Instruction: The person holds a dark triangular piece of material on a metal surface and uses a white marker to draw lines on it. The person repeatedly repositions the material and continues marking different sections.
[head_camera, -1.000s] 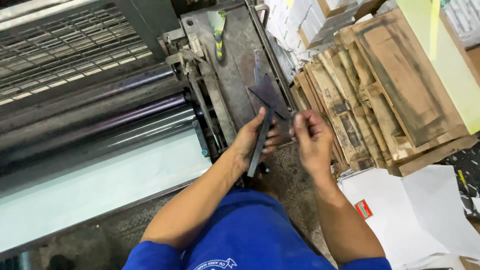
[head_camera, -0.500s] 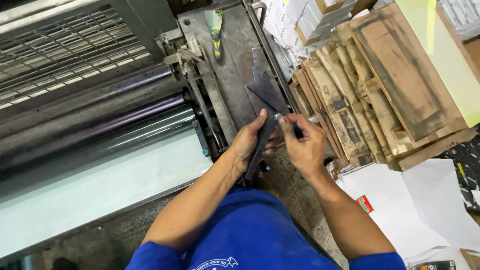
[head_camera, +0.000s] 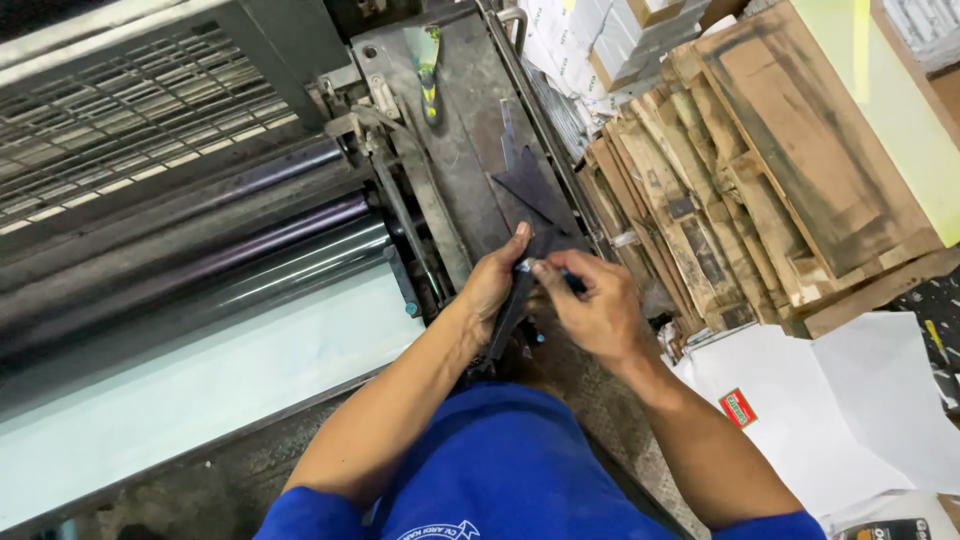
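Closing in on each other, both hands are now meeting over the dark flat tool (head_camera: 512, 305). The right hand (head_camera: 590, 305), which was apart and open-fingered a second ago, is now pinching a small blue-tipped piece (head_camera: 570, 282) at the tool's upper end, fingers curled tight. The left hand (head_camera: 497, 280) is still gripping the tool's edge, thumb stretched up along it, holding it steady at the side of the printing press (head_camera: 440, 170). So the work is shifting from just holding to fiddling at the tool's tip; what the small piece is, cannot tell.

Outward: dark triangular metal plates (head_camera: 535, 190) are lying on the press side panel just above the hands. Black rollers (head_camera: 190, 260) and a pale sheet (head_camera: 200, 390) are sitting to the left. Worn wooden pallets (head_camera: 760, 190) are stacking up at right, white paper sheets (head_camera: 850, 410) lying on the floor below them.
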